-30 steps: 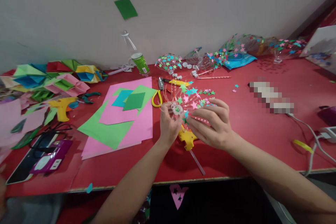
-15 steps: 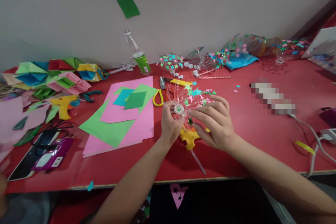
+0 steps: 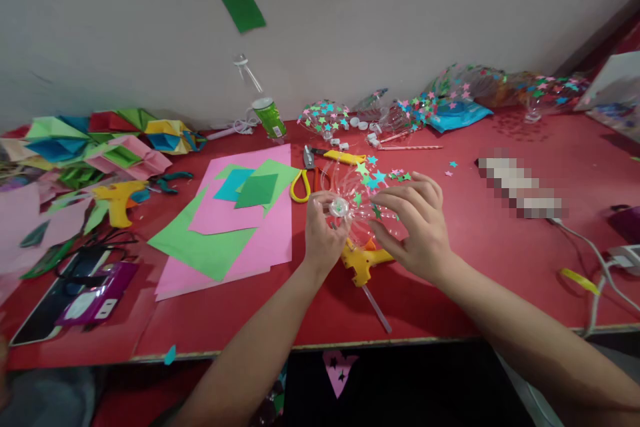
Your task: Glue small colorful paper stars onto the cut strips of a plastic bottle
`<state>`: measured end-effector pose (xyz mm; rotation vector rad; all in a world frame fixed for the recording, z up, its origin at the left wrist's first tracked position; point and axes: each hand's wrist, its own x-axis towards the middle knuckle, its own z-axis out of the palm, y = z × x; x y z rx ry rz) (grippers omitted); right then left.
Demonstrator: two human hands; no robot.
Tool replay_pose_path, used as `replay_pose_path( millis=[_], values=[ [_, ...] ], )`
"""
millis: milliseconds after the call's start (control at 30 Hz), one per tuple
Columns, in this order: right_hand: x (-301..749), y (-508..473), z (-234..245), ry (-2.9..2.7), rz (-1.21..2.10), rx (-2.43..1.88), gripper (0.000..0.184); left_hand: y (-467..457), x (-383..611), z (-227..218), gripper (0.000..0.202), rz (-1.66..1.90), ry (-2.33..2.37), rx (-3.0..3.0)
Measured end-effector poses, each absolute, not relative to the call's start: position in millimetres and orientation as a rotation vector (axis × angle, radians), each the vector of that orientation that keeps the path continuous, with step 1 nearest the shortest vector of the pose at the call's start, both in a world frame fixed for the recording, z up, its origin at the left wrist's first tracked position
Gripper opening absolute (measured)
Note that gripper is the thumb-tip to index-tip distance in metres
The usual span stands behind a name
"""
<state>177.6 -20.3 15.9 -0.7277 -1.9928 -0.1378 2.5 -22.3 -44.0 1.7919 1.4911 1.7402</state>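
Note:
Between the fingers of my left hand (image 3: 324, 230) is the neck of a clear plastic bottle piece (image 3: 339, 207), its body cut into thin strips that fan out. Green and blue paper stars (image 3: 373, 179) sit among the strips on the right. My right hand (image 3: 417, 233) hovers at that side with its fingers apart, close to the strips; whether a fingertip touches one I cannot tell. Under both hands a yellow glue gun (image 3: 361, 260) lies on the table, a clear glue stick (image 3: 377, 309) poking out toward me.
Pliers (image 3: 301, 185) and a yellow cutter (image 3: 346, 157) lie just behind. To the left are pink paper sheets (image 3: 277, 240) and another yellow glue gun (image 3: 119, 200). A bottle (image 3: 270, 119) and star-covered plastic pieces (image 3: 325, 117) line the wall. A power strip's cable (image 3: 580, 233) runs on the right.
My right hand has drawn slightly right, away from the bottle neck, and its fingers have lifted a little. My left hand keeps its hold almost in place.

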Motion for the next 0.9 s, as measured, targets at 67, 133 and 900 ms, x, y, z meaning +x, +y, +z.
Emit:
replay_pose_path(
  millis=[67, 133, 900],
  values=[
    [177.0, -19.9, 15.0, -1.991, -0.139, -0.717, 0.026, -22.6, 2.3, -44.6, 0.033, 1.730, 1.495, 1.788],
    [176.3, -19.7, 14.7, -1.992, -0.139, -0.710, 0.028, -23.0, 2.2, -45.2, 0.035, 1.710, 1.510, 1.762],
    [172.1, -33.7, 16.3, -1.932, -0.079, -0.612, 0.014, -27.7, 6.4, -42.6, 0.028, 1.715, 1.430, 1.808]
  ],
)
